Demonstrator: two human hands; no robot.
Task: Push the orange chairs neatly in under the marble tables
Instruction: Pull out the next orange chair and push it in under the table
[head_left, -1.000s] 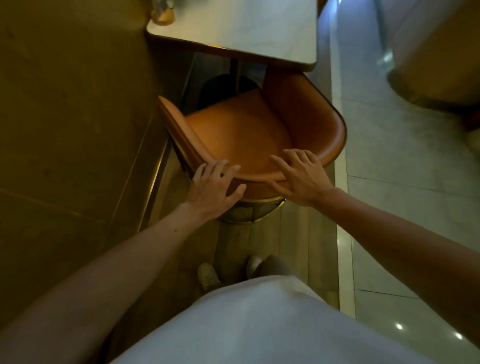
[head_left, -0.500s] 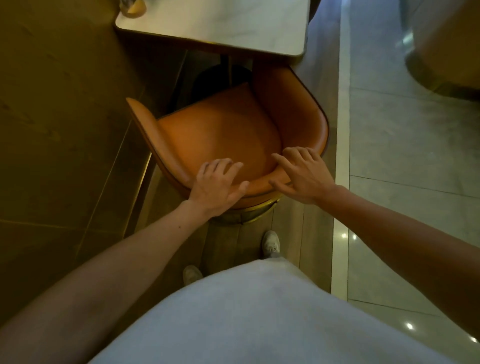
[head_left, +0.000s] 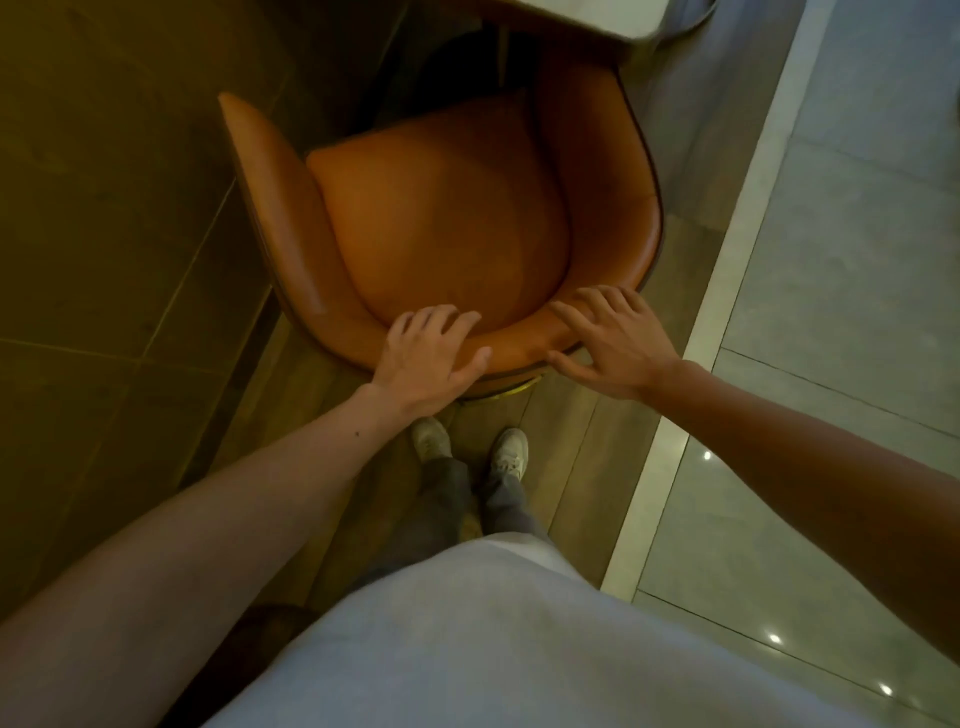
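An orange leather tub chair (head_left: 447, 218) stands in front of me, its seat facing a marble table (head_left: 587, 18) whose near edge shows at the top of the view. The chair's front reaches just under that edge. My left hand (head_left: 428, 358) lies over the curved top of the backrest, fingers on the inside and thumb along the rim. My right hand (head_left: 610, 340) rests on the backrest to the right, fingers spread over the rim. A gold ring of the chair's base (head_left: 511, 389) shows below the backrest.
A dark tiled wall (head_left: 119, 223) runs close along the chair's left side. My two feet (head_left: 467, 447) stand on wood flooring right behind the chair. A pale strip (head_left: 727, 270) borders grey glossy floor tiles (head_left: 841, 291) on the right.
The chair has gone forward towards the table and now fills more of the view. I have stepped up behind it, both feet together. Both hands keep their places on the backrest.
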